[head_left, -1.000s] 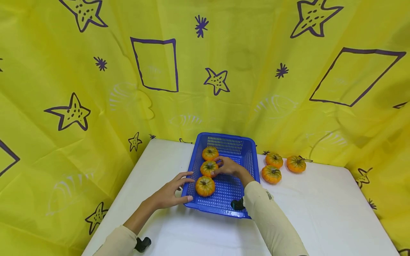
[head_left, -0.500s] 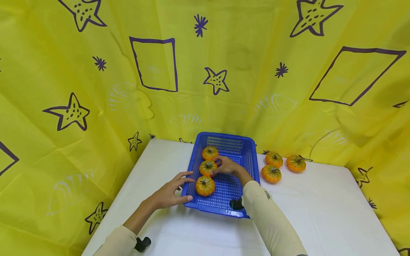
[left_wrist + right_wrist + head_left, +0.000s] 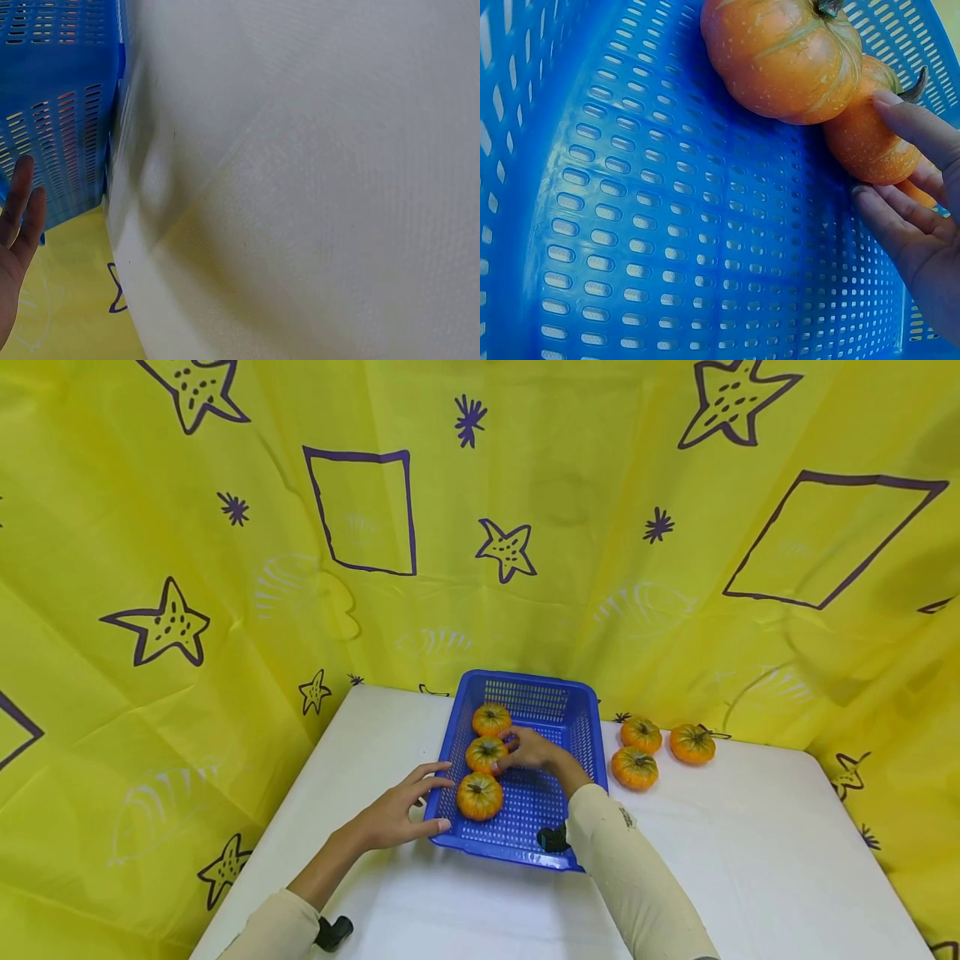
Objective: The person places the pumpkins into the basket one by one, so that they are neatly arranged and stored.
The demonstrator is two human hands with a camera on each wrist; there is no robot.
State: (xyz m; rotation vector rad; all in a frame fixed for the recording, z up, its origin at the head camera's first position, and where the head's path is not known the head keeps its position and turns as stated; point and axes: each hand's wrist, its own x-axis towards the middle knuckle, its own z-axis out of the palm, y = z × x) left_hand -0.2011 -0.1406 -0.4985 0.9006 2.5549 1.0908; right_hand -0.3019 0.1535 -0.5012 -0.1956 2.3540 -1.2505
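A blue perforated basket (image 3: 525,853) holds three small orange pumpkins in a row along its left side: a far one (image 3: 491,720), a middle one (image 3: 483,755) and a near one (image 3: 479,797). My right hand (image 3: 528,750) reaches into the basket and grips the middle pumpkin from its right side. In the right wrist view the thumb lies on that pumpkin (image 3: 870,146) near its stem, with the fingers low on its side. My left hand (image 3: 393,810) is at the basket's left wall, its fingers spread and fairly straight at the rim. The left wrist view shows fingers (image 3: 28,225) beside the slotted wall.
On the white table (image 3: 750,860), right of the basket, sit three more pumpkins: a back one (image 3: 641,735), a front one (image 3: 635,768) and a right one (image 3: 692,744). A yellow curtain (image 3: 570,610) with starfish drawings hangs behind the table and along its sides.
The middle pumpkin has shifted very slightly left under the right hand. The left hand and the loose pumpkins stay in place.
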